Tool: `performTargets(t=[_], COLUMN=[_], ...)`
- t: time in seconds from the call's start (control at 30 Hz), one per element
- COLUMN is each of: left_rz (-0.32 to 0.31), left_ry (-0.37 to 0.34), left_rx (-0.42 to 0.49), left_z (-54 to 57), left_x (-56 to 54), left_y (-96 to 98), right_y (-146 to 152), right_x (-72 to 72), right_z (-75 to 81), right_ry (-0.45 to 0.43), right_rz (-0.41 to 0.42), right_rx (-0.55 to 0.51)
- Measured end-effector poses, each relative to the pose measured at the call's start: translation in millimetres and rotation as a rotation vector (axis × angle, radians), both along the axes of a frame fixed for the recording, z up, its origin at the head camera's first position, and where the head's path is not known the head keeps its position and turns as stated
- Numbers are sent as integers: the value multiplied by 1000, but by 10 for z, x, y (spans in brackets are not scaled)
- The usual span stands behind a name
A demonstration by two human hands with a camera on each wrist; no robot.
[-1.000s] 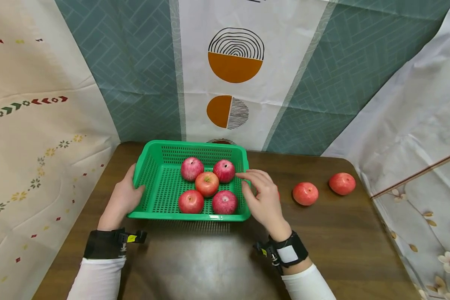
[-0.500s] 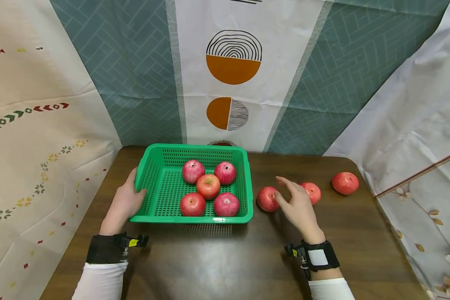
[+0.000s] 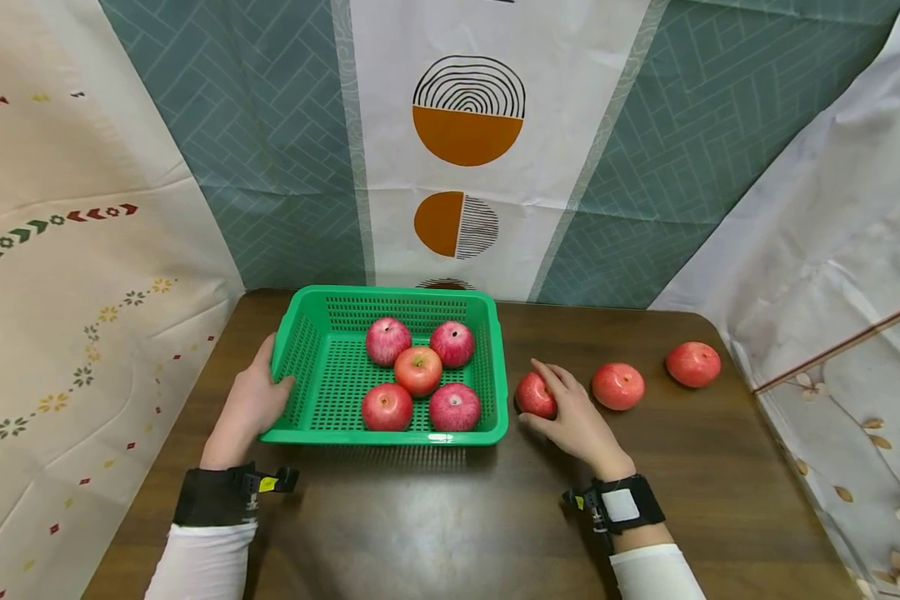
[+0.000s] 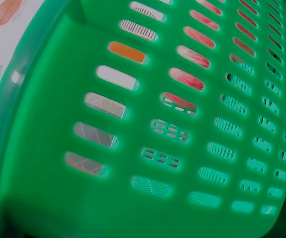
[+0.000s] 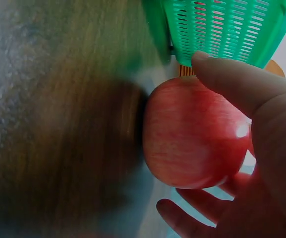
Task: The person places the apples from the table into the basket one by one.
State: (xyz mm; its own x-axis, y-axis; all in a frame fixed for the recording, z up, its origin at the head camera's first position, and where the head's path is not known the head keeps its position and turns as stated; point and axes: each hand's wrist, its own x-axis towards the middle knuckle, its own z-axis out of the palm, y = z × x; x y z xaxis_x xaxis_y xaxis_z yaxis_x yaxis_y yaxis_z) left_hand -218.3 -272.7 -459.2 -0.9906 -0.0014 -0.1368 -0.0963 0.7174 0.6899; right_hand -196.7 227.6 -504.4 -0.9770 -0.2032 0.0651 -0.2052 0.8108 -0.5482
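Observation:
A green plastic basket (image 3: 397,436) stands on the table; its slotted side wall (image 4: 148,129) fills the left wrist view. My left hand (image 3: 252,400) grips the basket's left rim, thumb over the edge, other fingers mostly hidden outside the wall. Several red apples lie inside, including a lighter one (image 3: 417,372) in the middle. To the right of the basket, my right hand (image 3: 573,421) is spread around another red apple (image 5: 195,134) on the table. In the right wrist view its thumb (image 5: 232,79) reaches over one side, fingers below the other, with gaps showing beside the fruit.
Two more red apples, a nearer one (image 3: 618,387) and a farther one (image 3: 693,364), lie on the wooden table (image 3: 390,525) to the right. A patterned cloth (image 3: 292,167) hangs behind the table, with pale cloths at both sides.
My right hand has moved from the basket's right rim out past the loose apple, then back left around it. My left hand keeps its hold on the basket.

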Motion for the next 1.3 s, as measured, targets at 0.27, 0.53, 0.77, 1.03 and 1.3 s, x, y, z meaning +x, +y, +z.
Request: performTargets(t=[0.27, 0.53, 0.77, 1.03, 1.3], left_rz=[2, 6, 8, 7, 3], left_ry=[-7, -7, -8, 14, 12], left_rx=[6, -1, -6, -10, -6], left_z=[2, 10, 31, 17, 6], left_x=[-2, -12, 11, 11, 10], left_y=[4, 27, 24, 12, 26], right_y=[-20, -25, -41, -42, -60], right_x=[-50, -41, -44, -46, -31], right_z=[-78, -104, -109, -134, -126], right_ry=[14, -42, -80, -63, -52], right_rz=[-20, -81, -115, -132, -142], right_rx=[-25, -42, -71, -122, -121])
